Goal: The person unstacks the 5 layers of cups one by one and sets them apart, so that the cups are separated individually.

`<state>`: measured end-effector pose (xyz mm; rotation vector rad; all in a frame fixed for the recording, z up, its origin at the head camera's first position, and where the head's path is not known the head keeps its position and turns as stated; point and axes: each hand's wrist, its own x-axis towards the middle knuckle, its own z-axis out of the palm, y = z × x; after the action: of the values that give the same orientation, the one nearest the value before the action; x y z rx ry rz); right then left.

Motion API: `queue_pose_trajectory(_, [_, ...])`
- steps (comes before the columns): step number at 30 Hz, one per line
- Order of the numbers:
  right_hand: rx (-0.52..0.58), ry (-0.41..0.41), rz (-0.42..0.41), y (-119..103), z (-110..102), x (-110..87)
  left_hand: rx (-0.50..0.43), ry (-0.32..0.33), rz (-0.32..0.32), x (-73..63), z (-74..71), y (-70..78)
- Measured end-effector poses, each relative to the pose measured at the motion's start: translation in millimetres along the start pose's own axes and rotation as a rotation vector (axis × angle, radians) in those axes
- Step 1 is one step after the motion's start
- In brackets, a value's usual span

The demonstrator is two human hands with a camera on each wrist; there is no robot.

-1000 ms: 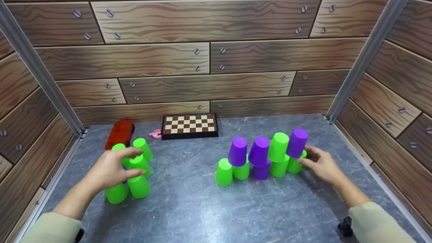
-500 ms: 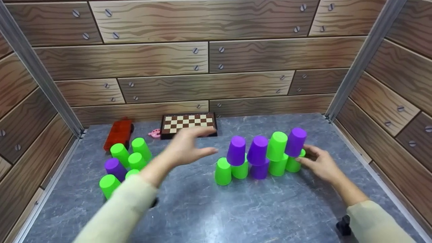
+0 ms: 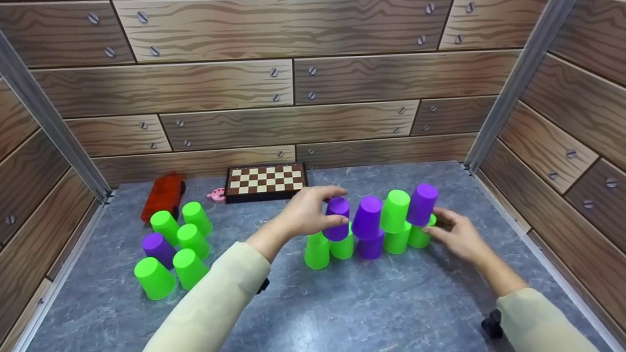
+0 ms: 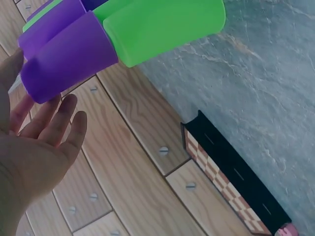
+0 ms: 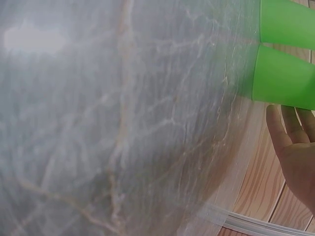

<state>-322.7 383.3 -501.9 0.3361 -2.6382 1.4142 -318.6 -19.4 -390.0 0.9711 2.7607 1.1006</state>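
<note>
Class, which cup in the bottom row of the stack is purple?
The middle cup of the five: it alone is purple there, with two green cups to each side.

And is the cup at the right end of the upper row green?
No, the upper row's rightmost cup is purple, beside the upper green cup.

The left grip (image 3: pixel 309 211) pinches, the right grip (image 3: pixel 458 237) is loosely parted, both arms (image 3: pixel 215 293) outstretched.

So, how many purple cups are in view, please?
5: one purple cup among the left green cups; three topping the right stack; one in its bottom row. Nested ones may be hidden.
</note>
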Motion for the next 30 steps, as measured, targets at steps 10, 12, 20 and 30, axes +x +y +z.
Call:
queue_pose_trajectory(10, [0.004,0.006,-0.011,-3.8,-0.1,-1.5,-0.126,0.04,-0.049,-10.3,-23.3,-6.8])
queue_pose_trajectory(12, [0.002,0.005,-0.004,-3.9,-0.1,-1.5,-0.137,0.075,-0.059,-15.7,-36.5,-12.8])
queue_pose_trajectory(20, [-0.021,-0.005,0.004,-5.6,-1.0,-1.2,-0.084,0.196,-0.137,-47.1,-88.6,-54.3])
queue_pose_trajectory(30, [-0.042,0.001,-0.001,-5.6,-0.8,-1.3,-0.02,0.216,-0.26,-82.0,-122.1,-110.8])
